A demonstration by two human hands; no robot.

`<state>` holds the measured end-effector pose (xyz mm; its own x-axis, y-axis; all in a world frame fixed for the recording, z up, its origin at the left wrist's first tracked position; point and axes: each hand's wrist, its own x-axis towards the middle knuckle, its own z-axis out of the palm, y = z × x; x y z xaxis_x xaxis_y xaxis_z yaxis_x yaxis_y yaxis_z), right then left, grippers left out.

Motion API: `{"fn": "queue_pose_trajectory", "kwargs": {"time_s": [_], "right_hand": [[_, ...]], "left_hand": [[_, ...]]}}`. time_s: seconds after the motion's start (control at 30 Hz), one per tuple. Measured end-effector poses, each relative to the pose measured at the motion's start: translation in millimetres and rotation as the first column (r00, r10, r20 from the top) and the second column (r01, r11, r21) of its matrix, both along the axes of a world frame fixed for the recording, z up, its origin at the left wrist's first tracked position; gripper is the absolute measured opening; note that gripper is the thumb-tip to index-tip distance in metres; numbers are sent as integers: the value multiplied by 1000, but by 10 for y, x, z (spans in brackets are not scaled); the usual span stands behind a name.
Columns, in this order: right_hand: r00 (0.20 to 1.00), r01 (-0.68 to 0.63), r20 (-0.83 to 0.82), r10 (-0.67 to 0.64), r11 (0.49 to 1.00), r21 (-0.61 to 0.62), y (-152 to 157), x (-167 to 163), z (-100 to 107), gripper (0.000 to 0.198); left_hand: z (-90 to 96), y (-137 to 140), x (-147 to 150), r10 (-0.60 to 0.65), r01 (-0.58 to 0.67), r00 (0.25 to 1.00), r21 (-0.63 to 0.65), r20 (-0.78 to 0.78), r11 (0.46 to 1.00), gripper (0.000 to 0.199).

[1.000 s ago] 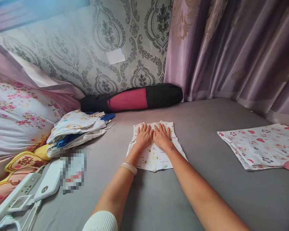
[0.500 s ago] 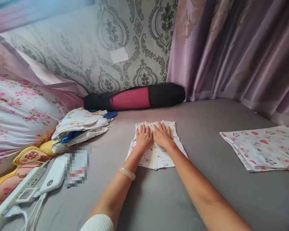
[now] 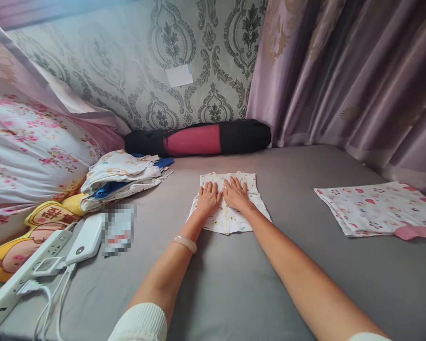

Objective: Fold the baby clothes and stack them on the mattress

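A small white printed baby garment lies flat on the grey bed sheet. My left hand and my right hand rest palm down on its middle, side by side, fingers spread and pointing toward the wall. A pale bangle sits on my left wrist. Neither hand holds anything.
A pile of white and blue clothes lies at the left. A folded white cloth with red prints lies at the right. A black and pink roll bag lies along the wall. A power strip, a white device and floral bedding are at left.
Both hands have slid a little toward me down the garment, staying flat on it. The view has shifted slightly.
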<state>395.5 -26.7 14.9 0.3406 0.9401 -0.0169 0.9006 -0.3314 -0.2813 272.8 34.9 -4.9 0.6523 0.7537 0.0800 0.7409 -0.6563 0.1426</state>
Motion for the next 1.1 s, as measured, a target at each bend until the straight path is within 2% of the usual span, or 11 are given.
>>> {"fn": "queue_pose_trajectory", "kwargs": {"time_s": [0.13,0.27,0.37,0.53,0.83,1.1], "right_hand": [[994,-108,-4,108,994,-2,-313,36,82,58],[971,-234,33,235,972,-28,-728,60,97,57],[959,-276,54,279,960,-48,-913,46,59,57],[963,-258,71,261,965,-55,-976,-14,11,57],[965,-254,48,256,966,-56,-982,-22,50,56],[927,-373,34,374,927,-39,-1201,-175,124,56]], "left_hand": [[46,-123,-162,-71,71,997,14,4,997,62],[133,-351,-376,-221,221,975,22,-7,975,60],[184,-507,-463,-313,312,950,-31,-10,949,59],[209,-625,-476,-302,295,953,-128,-31,947,63],[165,-627,-500,-285,282,958,-112,-14,953,64],[230,-773,-746,-321,322,946,-191,35,927,69]]}}
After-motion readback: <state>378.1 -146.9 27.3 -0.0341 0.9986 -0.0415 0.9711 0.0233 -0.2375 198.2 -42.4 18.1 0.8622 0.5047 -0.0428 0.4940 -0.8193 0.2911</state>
